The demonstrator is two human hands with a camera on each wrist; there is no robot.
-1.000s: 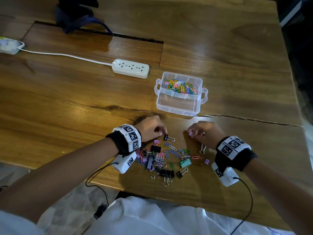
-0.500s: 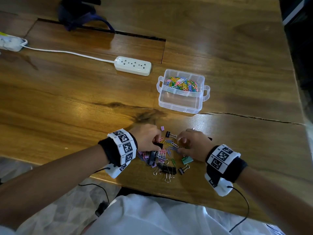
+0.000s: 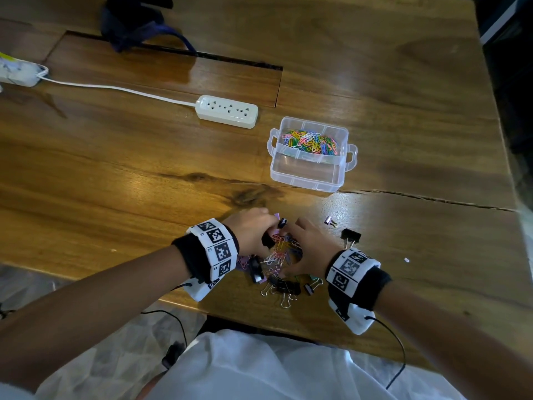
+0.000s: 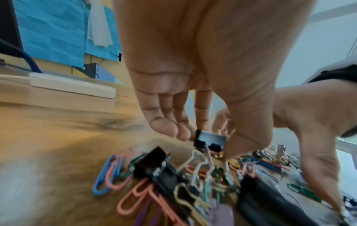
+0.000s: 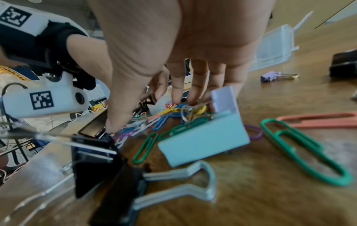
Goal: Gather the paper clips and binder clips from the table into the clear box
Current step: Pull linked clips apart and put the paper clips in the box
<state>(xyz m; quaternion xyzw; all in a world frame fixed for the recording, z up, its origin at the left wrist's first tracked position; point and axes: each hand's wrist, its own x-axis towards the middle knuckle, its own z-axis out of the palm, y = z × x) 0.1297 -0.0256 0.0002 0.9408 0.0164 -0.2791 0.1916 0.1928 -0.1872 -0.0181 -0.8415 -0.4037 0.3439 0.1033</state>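
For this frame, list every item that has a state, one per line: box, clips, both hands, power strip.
Clear box: open, no lid on; far compartment holds coloured paper clips, near compartment looks empty.
Clip pile: loose on the table, between the hands.
Left hand: pinches a small black binder clip.
Right hand: fingers spread down onto the pile; grip unclear.
Two stray binder clips: lying apart, right of the pile.
Power strip: nothing plugged in.

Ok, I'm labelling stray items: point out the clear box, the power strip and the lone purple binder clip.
clear box [image 3: 305, 180]: head view, near wall.
power strip [image 3: 226, 111]: head view, top face.
purple binder clip [image 3: 328, 220]: head view, its body.
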